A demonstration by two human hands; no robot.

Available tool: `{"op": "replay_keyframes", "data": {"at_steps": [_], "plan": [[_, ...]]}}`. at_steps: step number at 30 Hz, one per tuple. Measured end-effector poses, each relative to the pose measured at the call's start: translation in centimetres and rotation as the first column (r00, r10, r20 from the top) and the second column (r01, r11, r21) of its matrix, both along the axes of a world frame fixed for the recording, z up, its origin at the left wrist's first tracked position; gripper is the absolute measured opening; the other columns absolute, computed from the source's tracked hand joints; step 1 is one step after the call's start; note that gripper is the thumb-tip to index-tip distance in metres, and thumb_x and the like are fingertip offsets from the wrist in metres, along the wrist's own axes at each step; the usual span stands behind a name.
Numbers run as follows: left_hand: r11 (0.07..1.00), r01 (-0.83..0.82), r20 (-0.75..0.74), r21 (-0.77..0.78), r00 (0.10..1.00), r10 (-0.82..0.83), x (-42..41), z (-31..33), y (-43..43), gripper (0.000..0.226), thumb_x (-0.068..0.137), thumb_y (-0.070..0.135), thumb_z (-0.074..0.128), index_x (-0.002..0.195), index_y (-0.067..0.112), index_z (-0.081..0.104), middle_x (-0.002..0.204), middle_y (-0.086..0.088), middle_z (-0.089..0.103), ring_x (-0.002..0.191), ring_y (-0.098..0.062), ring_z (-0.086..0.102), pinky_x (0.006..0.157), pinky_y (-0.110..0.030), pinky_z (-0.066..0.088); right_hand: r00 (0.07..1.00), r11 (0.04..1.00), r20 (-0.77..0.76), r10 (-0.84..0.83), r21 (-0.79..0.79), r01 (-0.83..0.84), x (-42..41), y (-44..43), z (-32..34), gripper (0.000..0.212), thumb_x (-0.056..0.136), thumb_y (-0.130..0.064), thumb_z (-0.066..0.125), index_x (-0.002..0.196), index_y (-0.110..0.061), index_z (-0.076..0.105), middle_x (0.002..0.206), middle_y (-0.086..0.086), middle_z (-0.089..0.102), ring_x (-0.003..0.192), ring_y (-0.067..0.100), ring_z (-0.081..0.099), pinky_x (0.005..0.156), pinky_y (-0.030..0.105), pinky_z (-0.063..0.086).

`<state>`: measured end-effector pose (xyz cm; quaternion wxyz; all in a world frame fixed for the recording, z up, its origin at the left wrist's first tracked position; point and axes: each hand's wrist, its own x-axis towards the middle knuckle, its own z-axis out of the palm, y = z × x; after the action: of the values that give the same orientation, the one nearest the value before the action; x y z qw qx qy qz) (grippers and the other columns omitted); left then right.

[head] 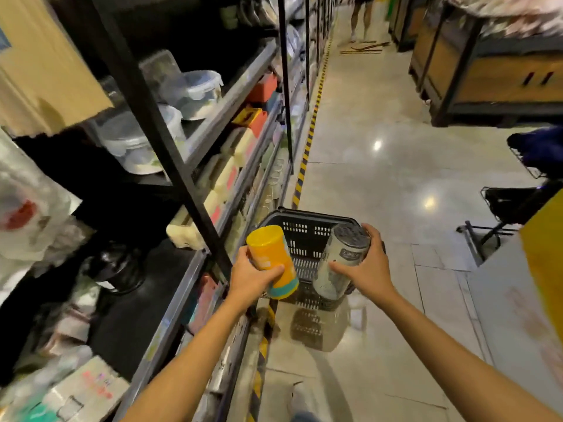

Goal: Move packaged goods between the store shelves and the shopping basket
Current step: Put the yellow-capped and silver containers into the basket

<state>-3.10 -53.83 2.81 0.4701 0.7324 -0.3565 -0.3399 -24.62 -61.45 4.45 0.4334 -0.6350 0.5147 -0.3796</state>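
While both hands carry goods, the transfer stands at mid-step.
Left hand (pixel 253 280) grips a yellow canister (pixel 271 254); right hand (pixel 370 269) grips a grey canister (pixel 339 263). Both are held over the black basket (pixel 304 239) at lower centre of the frame, beside the shelves (pixel 179 303) at left. Neither is set down; transfer direction cannot be determined.

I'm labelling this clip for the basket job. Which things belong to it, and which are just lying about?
Job: yellow canister in left hand; grey canister in right hand; black basket; shelves.
Lying about: clear lidded tubs; loose sticks; wooden stand.
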Motion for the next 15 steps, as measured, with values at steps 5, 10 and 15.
{"op": "replay_keyframes", "data": {"at_steps": [5,10,15], "plan": [[0.996,0.085,0.015,0.036,0.996,-0.085,3.6,-0.9,-7.6,0.061,0.07,0.011,0.082,0.113,0.02,0.038,0.111,0.003,0.053,0.103,-0.016,0.055,0.083,-0.028,0.042,0.999,0.999,-0.032,-0.042,0.003,0.042,1.9,-7.3,-1.2,0.085,0.057,-0.013,0.089,0.129,-0.019,0.042,0.114,-0.004,0.057,0.102,0.016,0.059,0.089,0.033,0.051],[0.986,0.127,-0.026,0.106,0.992,-0.125,5.7,-2.4,-13.8,0.084,0.058,0.022,0.09,0.128,0.02,0.043,0.118,0.0,0.059,0.107,-0.019,0.059,0.093,-0.039,0.049,0.991,0.991,-0.038,-0.126,0.032,0.127,3.1,-13.1,-2.7,0.084,0.059,-0.012,0.089,0.128,-0.016,0.043,0.109,-0.004,0.058,0.093,0.013,0.06,0.082,0.027,0.051],[0.979,0.099,0.017,0.18,0.995,-0.103,6.2,-4.9,-19.9,0.084,0.042,0.042,0.092,0.114,0.027,0.05,0.115,-0.003,0.063,0.106,-0.023,0.06,0.092,-0.046,0.051,0.989,0.987,-0.067,-0.129,0.091,0.135,3.9,-19.6,-5.4,0.08,0.059,-0.016,0.088,0.125,-0.022,0.042,0.107,-0.005,0.059,0.09,0.012,0.06,0.076,0.024,0.049]]}}
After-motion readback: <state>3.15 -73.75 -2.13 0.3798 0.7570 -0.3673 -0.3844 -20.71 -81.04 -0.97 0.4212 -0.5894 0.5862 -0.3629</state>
